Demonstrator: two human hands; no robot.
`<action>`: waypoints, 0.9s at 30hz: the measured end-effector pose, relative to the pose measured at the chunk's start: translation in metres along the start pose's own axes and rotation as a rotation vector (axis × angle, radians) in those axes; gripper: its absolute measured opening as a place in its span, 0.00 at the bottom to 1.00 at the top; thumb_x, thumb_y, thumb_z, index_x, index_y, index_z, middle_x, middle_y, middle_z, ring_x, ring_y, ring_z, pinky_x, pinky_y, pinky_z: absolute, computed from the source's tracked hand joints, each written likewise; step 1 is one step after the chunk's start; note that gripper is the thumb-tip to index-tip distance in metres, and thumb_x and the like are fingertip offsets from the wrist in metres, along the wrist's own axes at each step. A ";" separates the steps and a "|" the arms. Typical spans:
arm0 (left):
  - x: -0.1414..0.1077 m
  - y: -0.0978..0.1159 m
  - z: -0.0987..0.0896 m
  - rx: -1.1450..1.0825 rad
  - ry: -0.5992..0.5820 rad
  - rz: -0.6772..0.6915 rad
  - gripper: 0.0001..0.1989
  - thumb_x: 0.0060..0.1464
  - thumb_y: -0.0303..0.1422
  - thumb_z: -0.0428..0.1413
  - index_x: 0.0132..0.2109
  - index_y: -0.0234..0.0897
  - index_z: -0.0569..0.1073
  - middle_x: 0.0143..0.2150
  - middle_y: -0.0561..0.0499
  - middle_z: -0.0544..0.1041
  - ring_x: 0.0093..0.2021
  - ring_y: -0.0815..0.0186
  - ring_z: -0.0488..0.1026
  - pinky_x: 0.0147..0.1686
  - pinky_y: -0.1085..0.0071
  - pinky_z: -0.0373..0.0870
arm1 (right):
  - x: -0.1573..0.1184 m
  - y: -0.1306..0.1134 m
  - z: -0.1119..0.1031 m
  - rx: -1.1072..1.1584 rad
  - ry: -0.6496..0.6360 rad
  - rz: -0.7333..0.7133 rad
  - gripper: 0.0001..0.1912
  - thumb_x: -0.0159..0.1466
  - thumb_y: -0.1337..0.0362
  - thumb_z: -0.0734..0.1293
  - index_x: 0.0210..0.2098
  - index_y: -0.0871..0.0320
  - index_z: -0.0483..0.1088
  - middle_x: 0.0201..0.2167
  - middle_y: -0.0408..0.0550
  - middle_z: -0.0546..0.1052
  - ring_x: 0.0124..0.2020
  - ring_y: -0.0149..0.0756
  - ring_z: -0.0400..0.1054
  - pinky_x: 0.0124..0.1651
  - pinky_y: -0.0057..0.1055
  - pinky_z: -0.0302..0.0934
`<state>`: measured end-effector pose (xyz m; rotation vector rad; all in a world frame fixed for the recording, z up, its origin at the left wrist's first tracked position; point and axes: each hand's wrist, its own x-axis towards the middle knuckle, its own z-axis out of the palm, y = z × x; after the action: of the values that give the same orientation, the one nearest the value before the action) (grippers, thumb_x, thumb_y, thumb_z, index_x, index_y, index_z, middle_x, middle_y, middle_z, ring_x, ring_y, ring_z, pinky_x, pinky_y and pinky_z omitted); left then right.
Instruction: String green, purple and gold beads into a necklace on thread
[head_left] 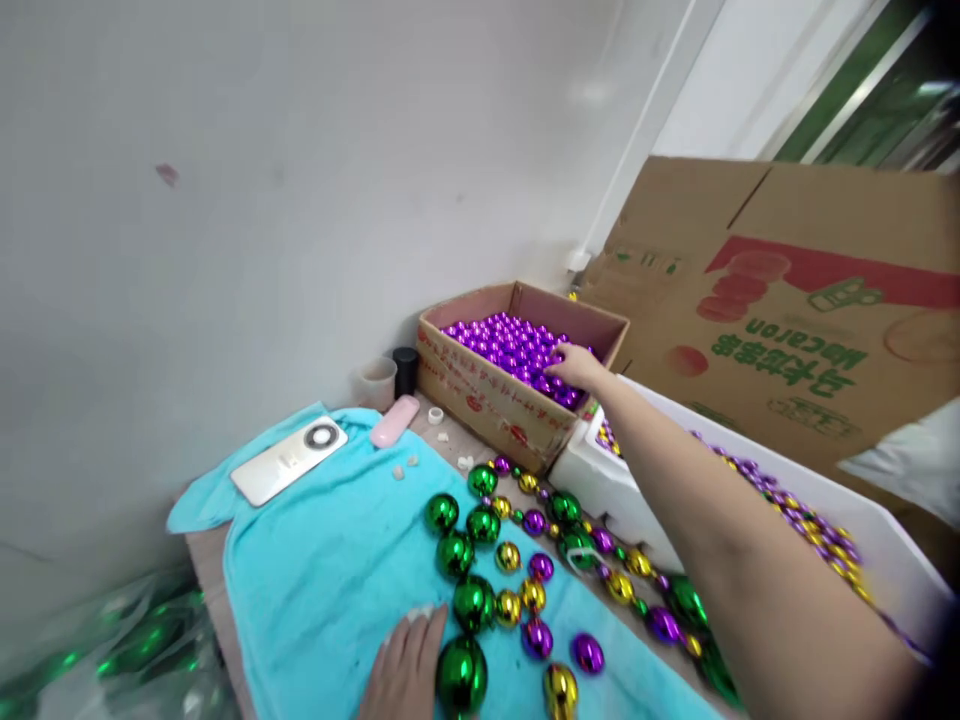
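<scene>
Head view, purple balls, glossy, round, heaped

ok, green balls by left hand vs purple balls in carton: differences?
Size: the green balls look larger, the purple balls smaller. Layout: green balls in a loose row on the blue cloth; purple balls crowded together in the carton. Hands: left hand beside the green balls, right hand at the purple balls. Both: round, shiny.

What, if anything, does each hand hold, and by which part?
The left hand, beside a green ball, holds nothing visible. The right hand is at purple balls; a hold cannot be told.
</scene>
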<state>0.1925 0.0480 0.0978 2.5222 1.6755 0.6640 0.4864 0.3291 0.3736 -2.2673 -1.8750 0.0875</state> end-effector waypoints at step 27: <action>0.013 0.005 -0.037 -0.123 -0.127 0.113 0.42 0.49 0.54 0.52 0.62 0.30 0.54 0.57 0.35 0.65 0.58 0.48 0.60 0.56 0.51 0.57 | -0.279 0.026 0.170 0.385 0.040 0.224 0.22 0.65 0.53 0.58 0.49 0.65 0.67 0.45 0.58 0.73 0.47 0.42 0.66 0.50 0.36 0.59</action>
<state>0.1877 0.0502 0.1375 2.5285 1.4166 0.5808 0.4278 0.0714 0.1797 -2.1744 -1.4291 0.3964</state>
